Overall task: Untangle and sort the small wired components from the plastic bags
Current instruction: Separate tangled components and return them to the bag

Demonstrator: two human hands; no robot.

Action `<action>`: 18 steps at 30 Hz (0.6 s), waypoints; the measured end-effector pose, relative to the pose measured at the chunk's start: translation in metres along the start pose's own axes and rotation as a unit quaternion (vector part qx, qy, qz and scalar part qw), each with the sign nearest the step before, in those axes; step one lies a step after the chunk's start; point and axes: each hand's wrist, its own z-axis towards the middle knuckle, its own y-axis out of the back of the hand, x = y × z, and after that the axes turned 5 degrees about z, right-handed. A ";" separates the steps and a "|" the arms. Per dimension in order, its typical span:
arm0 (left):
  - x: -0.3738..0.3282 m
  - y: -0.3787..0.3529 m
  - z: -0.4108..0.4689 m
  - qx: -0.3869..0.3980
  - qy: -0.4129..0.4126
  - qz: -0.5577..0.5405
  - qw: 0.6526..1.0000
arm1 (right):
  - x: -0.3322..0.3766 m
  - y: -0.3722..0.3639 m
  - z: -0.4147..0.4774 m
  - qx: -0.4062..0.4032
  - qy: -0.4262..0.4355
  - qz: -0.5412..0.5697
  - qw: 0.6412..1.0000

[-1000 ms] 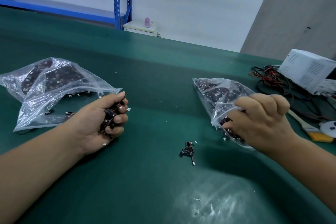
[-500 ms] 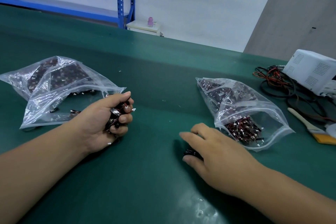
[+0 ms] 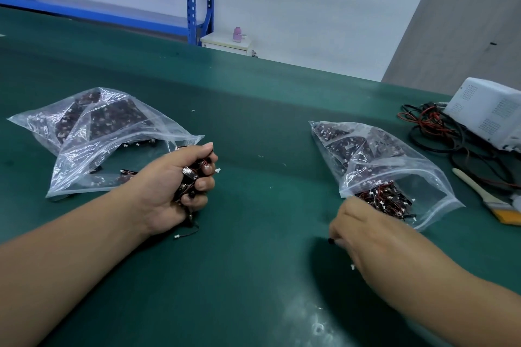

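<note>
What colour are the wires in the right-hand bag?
Red and black wires; the head view shows them best.

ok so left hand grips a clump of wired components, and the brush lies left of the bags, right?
No. The head view shows the brush at the far right, beyond the right bag. The left hand does grip a clump of wired components.

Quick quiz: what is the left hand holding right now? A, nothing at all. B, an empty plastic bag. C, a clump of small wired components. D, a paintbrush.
C: the left hand is curled round a clump of wired components, just beside the left plastic bag.
</note>
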 end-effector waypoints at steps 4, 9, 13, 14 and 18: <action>0.001 0.000 0.000 0.000 -0.001 0.002 1.000 | -0.026 0.016 -0.007 -0.072 0.055 -0.143 0.985; 0.001 0.001 0.001 0.001 0.000 0.001 1.000 | -0.055 0.016 -0.010 -0.080 -0.019 -0.198 0.977; 0.002 0.002 0.001 0.003 -0.004 0.007 1.000 | -0.052 0.008 -0.014 -0.097 -0.046 -0.157 0.982; 0.002 0.002 0.001 0.003 -0.005 0.009 1.000 | -0.046 0.005 -0.015 -0.106 -0.042 -0.132 0.985; 0.002 0.001 0.001 0.007 -0.009 0.031 0.999 | -0.016 0.003 -0.013 -0.031 -0.080 -0.013 0.996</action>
